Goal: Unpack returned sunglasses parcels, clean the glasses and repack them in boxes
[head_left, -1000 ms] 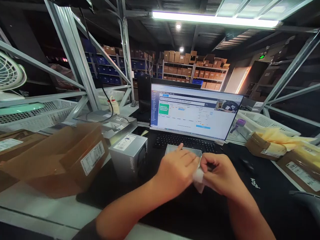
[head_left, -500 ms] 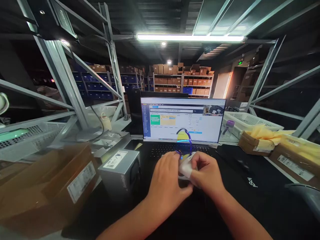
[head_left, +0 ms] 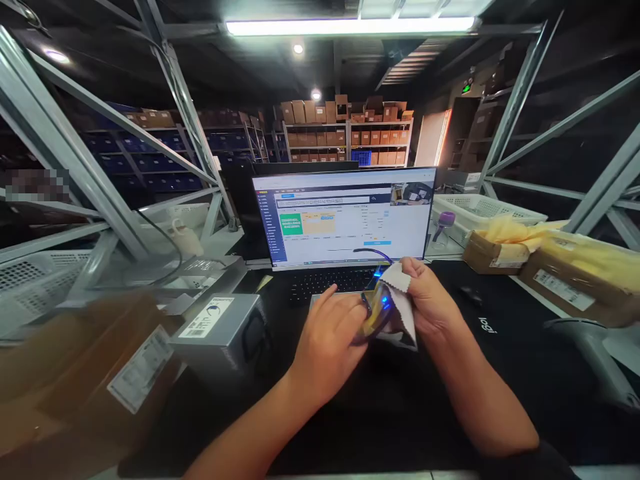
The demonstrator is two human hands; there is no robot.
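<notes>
In front of the monitor my left hand [head_left: 330, 333] grips a pair of glasses [head_left: 383, 310] with yellowish lenses and a dark blue-purple frame. Blue light glints off a lens, and one temple arm points up toward the screen. My right hand [head_left: 425, 293] pinches a pale cleaning cloth [head_left: 403, 303] with zigzag edges. The cloth lies against the right part of the glasses and hangs below them. A grey product box [head_left: 220, 340] with a white label stands left of my left hand.
Behind the hands are a keyboard [head_left: 325, 283] and a lit monitor [head_left: 345, 220]. An open cardboard box [head_left: 85, 380] stands at left. On the right are a mouse [head_left: 471, 295], a grey handheld scanner [head_left: 595, 353], cardboard boxes [head_left: 565, 287] and a white basket [head_left: 500, 213].
My right hand has moved up and right, and the cloth, bunched before, now hangs spread out. The glasses have tilted, showing more lens. The camera view has shifted right and down.
</notes>
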